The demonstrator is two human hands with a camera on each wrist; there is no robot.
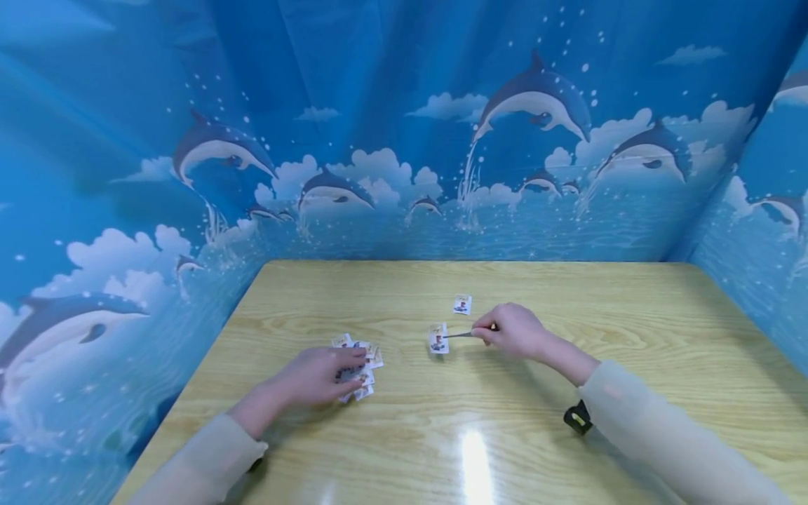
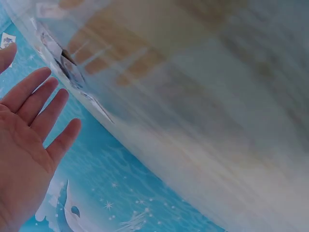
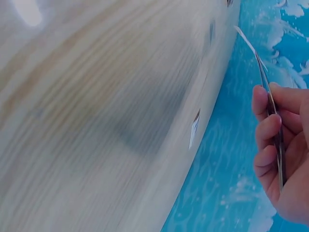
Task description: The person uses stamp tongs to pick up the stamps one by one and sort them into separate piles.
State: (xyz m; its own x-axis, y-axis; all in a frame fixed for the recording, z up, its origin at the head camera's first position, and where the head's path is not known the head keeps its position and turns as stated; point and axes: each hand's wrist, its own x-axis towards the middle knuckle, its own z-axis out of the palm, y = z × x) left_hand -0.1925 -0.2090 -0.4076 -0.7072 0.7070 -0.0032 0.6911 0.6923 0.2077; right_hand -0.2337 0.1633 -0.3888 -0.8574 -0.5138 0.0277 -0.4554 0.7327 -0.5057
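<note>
My right hand [image 1: 514,333] pinches a pair of metal tweezers [image 3: 270,94], thumb on one side and fingertips on the other. The tips of the tweezers reach the edge of a small white card [image 1: 438,339] with a red and blue picture, and a shadow shows under that card. My left hand [image 1: 322,375], its fingers loosely extended and spread in the left wrist view, hovers at a heap of similar small cards [image 1: 366,382]. It partly covers the heap in the head view. Behind the tweezers lies one single card [image 1: 462,304], face up.
A light wood-grain table [image 1: 631,315] carries everything. Blue dolphin-print cloth [image 1: 404,105] stands behind it and along both sides. Under the right sleeve a dark strap with a small device [image 1: 577,417] shows close above the tabletop.
</note>
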